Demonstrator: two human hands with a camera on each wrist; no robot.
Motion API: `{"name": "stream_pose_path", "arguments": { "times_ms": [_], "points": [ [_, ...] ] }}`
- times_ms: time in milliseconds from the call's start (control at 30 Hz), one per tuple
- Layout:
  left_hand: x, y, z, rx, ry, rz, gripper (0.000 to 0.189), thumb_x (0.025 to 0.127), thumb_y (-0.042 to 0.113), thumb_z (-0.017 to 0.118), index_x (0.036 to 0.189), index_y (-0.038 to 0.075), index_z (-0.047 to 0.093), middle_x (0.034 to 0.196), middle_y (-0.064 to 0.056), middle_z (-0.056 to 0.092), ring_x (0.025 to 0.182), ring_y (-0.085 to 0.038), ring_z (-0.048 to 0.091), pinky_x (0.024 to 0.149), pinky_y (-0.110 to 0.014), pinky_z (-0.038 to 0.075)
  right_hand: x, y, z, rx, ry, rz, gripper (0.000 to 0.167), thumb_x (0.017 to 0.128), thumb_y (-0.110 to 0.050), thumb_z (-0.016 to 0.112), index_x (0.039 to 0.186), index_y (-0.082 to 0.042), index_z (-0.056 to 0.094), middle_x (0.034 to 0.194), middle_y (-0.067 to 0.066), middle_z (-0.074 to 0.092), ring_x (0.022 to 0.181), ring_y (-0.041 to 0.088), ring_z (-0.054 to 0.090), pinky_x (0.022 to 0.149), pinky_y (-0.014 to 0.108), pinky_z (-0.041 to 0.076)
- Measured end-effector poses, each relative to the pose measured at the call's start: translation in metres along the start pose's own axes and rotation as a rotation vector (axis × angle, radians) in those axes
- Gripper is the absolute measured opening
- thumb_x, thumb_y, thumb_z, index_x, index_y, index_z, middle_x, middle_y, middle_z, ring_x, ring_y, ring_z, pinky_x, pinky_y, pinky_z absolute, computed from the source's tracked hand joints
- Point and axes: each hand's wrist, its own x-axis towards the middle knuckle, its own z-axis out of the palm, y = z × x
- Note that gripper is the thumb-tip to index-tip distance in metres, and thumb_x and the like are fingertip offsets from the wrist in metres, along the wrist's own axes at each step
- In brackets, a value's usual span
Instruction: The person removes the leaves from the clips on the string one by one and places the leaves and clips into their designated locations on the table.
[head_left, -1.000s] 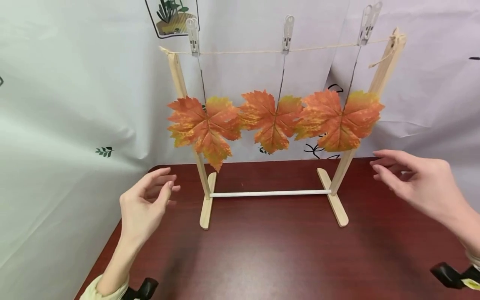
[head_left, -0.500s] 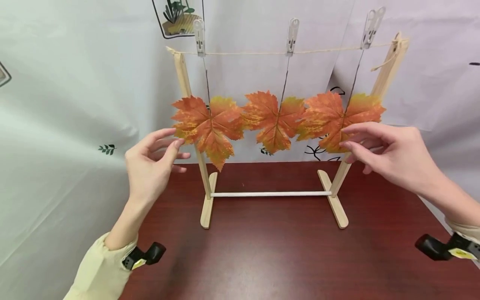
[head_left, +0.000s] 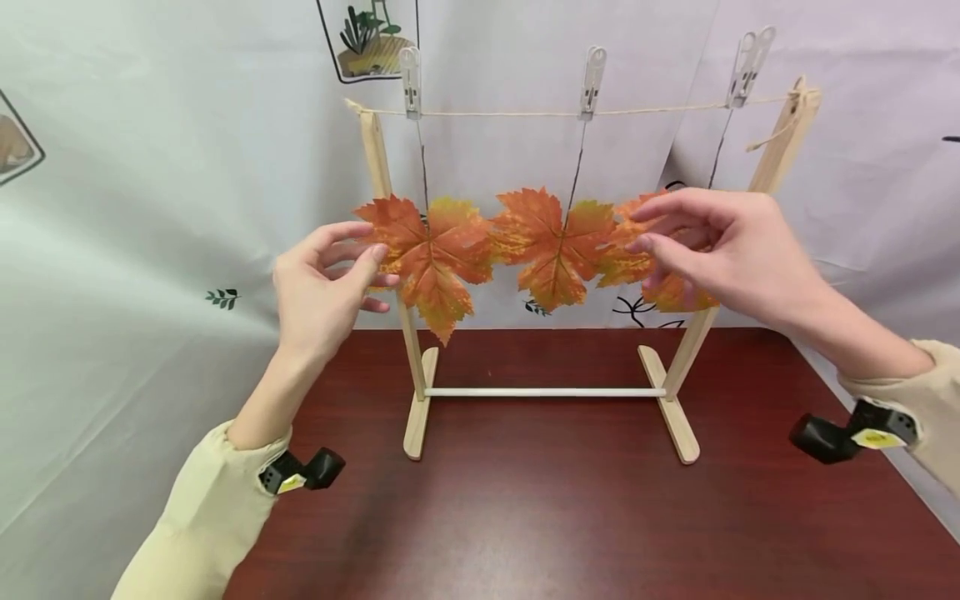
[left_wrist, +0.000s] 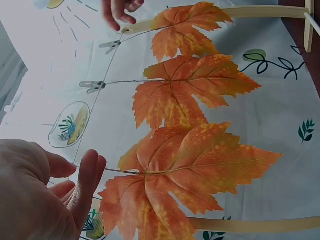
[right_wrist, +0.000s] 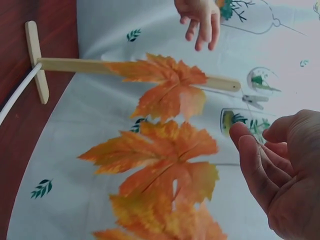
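Observation:
Three orange and yellow maple leaves hang in a row by thin dark stems from a string. In the head view they are the left leaf (head_left: 438, 258), the middle leaf (head_left: 551, 254) and the right leaf (head_left: 622, 262). Clear clothespins, a left one (head_left: 411, 83), a middle one (head_left: 592, 83) and a right one (head_left: 750, 67), pinch the stems to the twine (head_left: 495, 113). My left hand (head_left: 318, 287) is raised before the left leaf's outer edge, fingers loosely bent and holding nothing. My right hand (head_left: 738, 250), also holding nothing, covers much of the right leaf.
A wooden stand carries the twine between a left post (head_left: 377, 158) and a right post (head_left: 780, 150). Its flat feet, joined by a white rod (head_left: 543, 392), rest on a dark red table (head_left: 540, 500). A white printed cloth (head_left: 150, 208) hangs behind and to the left.
Both hands have risen toward the leaves. My right hand has also moved left, from beside the stand to in front of the right leaf. The leaves and clothespins remain hung.

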Motion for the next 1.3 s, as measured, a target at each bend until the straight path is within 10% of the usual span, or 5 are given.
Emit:
{"name": "stream_pose_path", "arguments": {
  "times_ms": [1300],
  "points": [
    [0.051, 0.006, 0.037, 0.077, 0.067, -0.060, 0.017, 0.089, 0.002, 0.068, 0.107, 0.001, 0.069, 0.094, -0.015, 0.073, 0.053, -0.017, 0.068, 0.047, -0.030, 0.055, 0.104, -0.051, 0.035, 0.254, -0.007, 0.130, 0.034, 0.091, -0.011, 0.072, 0.123, -0.008, 0.063, 0.101, 0.013, 0.072, 0.074, 0.028, 0.072, 0.043, 0.036, 0.052]
  ]
}}
